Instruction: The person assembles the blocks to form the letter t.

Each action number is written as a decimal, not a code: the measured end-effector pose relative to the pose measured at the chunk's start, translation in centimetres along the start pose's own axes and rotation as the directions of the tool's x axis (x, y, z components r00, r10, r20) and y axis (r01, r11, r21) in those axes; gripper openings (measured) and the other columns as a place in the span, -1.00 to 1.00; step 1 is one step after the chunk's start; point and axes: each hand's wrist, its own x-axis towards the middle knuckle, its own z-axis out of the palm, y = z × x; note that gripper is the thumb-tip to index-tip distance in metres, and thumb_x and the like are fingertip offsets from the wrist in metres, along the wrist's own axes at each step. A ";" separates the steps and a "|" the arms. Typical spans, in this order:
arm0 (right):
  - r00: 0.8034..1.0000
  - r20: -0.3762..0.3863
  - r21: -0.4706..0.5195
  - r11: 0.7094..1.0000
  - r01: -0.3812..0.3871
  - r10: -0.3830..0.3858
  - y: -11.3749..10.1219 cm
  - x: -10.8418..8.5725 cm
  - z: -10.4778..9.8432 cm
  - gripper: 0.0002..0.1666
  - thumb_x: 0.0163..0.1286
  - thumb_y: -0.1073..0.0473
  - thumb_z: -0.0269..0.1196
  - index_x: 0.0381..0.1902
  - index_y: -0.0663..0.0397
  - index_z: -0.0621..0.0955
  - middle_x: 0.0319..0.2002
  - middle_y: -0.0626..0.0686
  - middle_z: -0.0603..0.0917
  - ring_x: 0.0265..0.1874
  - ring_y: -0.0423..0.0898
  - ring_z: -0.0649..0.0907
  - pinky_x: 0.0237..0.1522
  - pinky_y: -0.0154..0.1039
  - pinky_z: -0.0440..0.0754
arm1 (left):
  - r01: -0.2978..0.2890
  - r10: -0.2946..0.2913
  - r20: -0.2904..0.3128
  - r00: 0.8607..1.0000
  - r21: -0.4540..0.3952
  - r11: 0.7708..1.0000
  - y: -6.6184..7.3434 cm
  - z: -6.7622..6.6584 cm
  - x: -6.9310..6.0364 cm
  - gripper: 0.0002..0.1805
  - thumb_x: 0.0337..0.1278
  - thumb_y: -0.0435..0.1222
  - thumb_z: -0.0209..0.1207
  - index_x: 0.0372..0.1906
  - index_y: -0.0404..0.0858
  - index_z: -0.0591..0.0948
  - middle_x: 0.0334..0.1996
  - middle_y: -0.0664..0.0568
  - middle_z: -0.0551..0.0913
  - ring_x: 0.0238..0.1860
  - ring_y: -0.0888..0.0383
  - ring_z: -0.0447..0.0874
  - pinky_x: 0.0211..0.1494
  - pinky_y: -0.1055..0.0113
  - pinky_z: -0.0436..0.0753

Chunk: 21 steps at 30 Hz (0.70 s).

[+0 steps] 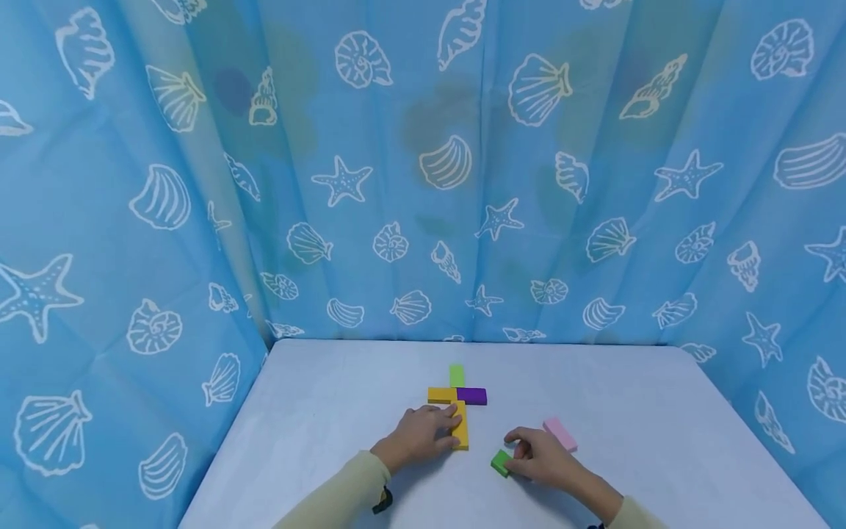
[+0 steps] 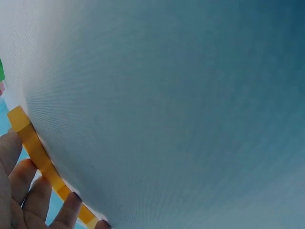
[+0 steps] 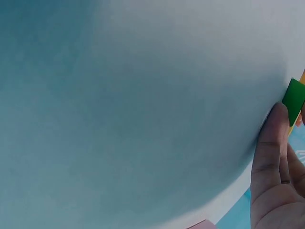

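Note:
My left hand (image 1: 419, 438) lies along the left side of a long yellow block (image 1: 461, 426), its outstretched fingers touching it. At that block's far end, a shorter yellow block (image 1: 440, 395) and a purple block (image 1: 472, 397) meet end to end. Beyond them lies a light green block (image 1: 457, 375). To the right, my right hand (image 1: 543, 459) pinches a small green block (image 1: 500, 463) low at the table; its index finger is raised away from the block. In the right wrist view the thumb presses the green block (image 3: 293, 102), and the opposite finger is mostly cut off.
A pink block (image 1: 559, 434) lies just beyond the right hand. Everything rests on a white-covered table (image 1: 344, 382). Blue curtains (image 1: 410, 206) with shell prints hang behind the table and along both sides.

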 end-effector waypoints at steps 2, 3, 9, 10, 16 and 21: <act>0.999 0.027 -0.001 1.000 0.017 -0.017 0.0 -0.1 0.0 -0.53 0.18 0.16 0.45 0.04 0.19 0.63 -0.43 -0.05 0.58 -0.50 -0.18 0.52 -0.51 -0.38 0.51 | -0.003 0.003 -0.004 1.000 0.001 1.000 0.1 0.0 -0.1 -0.43 0.31 0.11 0.14 0.38 0.14 0.44 0.44 0.28 0.36 0.41 0.03 0.38 0.36 -0.26 0.37; 0.999 0.040 -0.001 1.000 0.029 -0.029 -0.1 -0.1 0.0 -0.53 0.17 0.17 0.45 0.03 0.19 0.63 -0.42 -0.05 0.58 -0.48 -0.18 0.52 -0.49 -0.39 0.51 | -0.004 0.004 -0.005 1.000 0.002 1.000 0.1 0.0 -0.2 -0.43 0.30 0.11 0.15 0.38 0.13 0.44 0.44 0.28 0.36 0.41 0.03 0.38 0.36 -0.26 0.37; 0.993 0.107 0.009 0.998 0.056 -0.056 -0.3 0.2 0.0 -0.54 0.11 0.19 0.49 0.00 0.12 0.67 -0.33 -0.06 0.64 -0.38 -0.15 0.57 -0.38 -0.40 0.54 | -0.012 0.013 -0.019 1.000 0.012 1.000 0.0 -0.1 -0.2 -0.42 0.30 0.11 0.15 0.39 0.13 0.43 0.45 0.27 0.35 0.42 0.03 0.37 0.37 -0.25 0.37; 0.992 0.115 0.010 0.998 0.058 -0.059 -0.3 0.3 0.0 -0.54 0.11 0.19 0.49 0.00 0.11 0.67 -0.32 -0.07 0.64 -0.37 -0.15 0.58 -0.37 -0.41 0.55 | -0.014 0.015 -0.019 1.000 0.012 1.000 -0.1 -0.1 -0.2 -0.42 0.31 0.11 0.15 0.39 0.13 0.43 0.45 0.27 0.35 0.42 0.03 0.37 0.38 -0.25 0.36; 0.989 0.130 0.024 0.997 0.070 -0.073 -0.5 0.7 0.7 -0.53 0.09 0.14 0.51 -0.02 0.11 0.67 -0.33 -0.07 0.64 -0.39 -0.18 0.58 -0.37 -0.41 0.56 | -0.008 0.007 -0.013 1.000 -0.001 1.000 -0.2 0.1 0.0 -0.42 0.31 0.12 0.14 0.39 0.14 0.43 0.46 0.28 0.34 0.43 0.03 0.35 0.39 -0.24 0.34; 0.991 0.123 0.017 0.998 0.053 -0.055 -1.1 0.7 1.3 -0.51 0.04 0.10 0.55 -0.08 0.11 0.67 -0.35 -0.07 0.62 -0.41 -0.17 0.57 -0.40 -0.39 0.54 | 0.000 0.000 -0.009 1.000 -0.004 1.000 -0.1 0.2 -0.2 -0.42 0.31 0.12 0.13 0.39 0.15 0.43 0.45 0.29 0.34 0.43 0.02 0.35 0.39 -0.24 0.34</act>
